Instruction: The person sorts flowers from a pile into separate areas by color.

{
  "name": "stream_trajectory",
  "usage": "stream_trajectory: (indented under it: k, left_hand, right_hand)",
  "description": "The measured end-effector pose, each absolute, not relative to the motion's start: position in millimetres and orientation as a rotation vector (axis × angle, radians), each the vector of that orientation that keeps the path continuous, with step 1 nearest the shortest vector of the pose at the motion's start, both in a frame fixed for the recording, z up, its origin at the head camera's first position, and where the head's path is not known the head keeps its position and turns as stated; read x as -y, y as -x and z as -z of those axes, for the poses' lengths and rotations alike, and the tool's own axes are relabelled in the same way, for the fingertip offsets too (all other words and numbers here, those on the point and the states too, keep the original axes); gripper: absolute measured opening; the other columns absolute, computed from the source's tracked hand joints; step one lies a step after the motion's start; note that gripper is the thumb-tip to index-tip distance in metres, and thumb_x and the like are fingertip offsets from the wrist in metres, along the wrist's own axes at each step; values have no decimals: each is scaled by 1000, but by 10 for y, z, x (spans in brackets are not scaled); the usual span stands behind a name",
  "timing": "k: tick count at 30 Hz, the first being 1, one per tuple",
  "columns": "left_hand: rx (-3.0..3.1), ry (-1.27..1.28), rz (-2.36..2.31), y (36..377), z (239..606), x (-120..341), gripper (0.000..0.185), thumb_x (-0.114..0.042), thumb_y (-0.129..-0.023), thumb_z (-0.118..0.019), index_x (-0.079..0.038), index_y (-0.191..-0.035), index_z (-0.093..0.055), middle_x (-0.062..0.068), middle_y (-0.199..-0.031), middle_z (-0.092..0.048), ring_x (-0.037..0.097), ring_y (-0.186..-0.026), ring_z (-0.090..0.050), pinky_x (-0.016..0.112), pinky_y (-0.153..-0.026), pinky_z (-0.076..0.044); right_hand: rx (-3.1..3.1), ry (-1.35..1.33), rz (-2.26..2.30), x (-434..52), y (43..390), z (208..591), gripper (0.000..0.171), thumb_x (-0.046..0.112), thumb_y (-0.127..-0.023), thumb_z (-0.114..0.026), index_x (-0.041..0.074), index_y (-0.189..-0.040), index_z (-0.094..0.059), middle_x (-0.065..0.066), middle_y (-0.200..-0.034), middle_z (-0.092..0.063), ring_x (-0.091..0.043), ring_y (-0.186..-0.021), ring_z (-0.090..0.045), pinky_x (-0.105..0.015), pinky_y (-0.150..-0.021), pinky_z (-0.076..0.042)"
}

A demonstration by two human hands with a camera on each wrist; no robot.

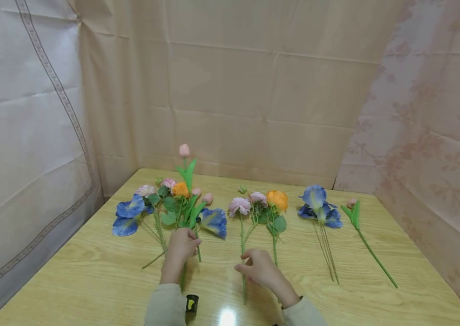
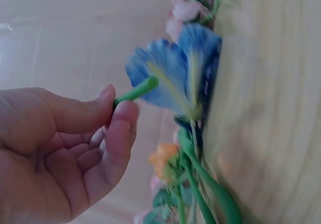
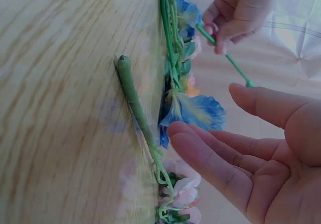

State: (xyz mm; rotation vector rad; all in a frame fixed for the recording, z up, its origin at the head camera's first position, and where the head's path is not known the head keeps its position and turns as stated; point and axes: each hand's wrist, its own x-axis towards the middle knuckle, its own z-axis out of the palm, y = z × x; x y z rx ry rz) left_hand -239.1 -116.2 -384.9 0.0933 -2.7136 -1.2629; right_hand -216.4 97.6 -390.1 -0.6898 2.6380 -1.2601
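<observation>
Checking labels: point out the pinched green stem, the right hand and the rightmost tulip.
Pinched green stem [image 2: 140,89], left wrist view: protruding end.
Right hand [image 1: 261,270], head view: its back.
Rightmost tulip [image 1: 356,218], head view: green leaf.

Head view above the table [image 1: 99,280], facing forward and down, wrist views closer, low across it, sharing the left hand [image 2: 70,143]

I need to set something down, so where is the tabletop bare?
The table is bare left of the left sleeve, between the stems of the rightmost orange flower and rightmost blue flowers, and right of the rightmost tulip. It is crowded at the flower bunch by the left hand.
</observation>
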Motion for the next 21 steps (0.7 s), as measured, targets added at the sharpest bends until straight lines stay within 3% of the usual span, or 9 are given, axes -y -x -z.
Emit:
stream_trajectory:
  k: [9, 21]
  left_hand:
    - [2636, 170, 1548, 2326, 3809, 830, 11, 4, -79, -63, 3, -76, -53, 6, -60, -52, 20, -46, -57, 28, -44, -47]
    - [2613, 418, 1622, 2282, 3763, 530, 18, 8, -76, -64, 2, -68, -49, 7, -55, -53, 16, -44, -57, 26, -43, -48]
  right_hand:
    - [-2767, 735, 1351, -955, 2184, 3883, 36, 12, -80, -66, -13, -104, -56, -12, -78, -64, -18, -65, -60, -23, -52, -47]
    - [-2778, 821, 1524, -951, 2173, 3894, 32, 6, -72, -72, -11, -97, -59, -18, -80, -64, -24, -67, -62, -22, -58, -48]
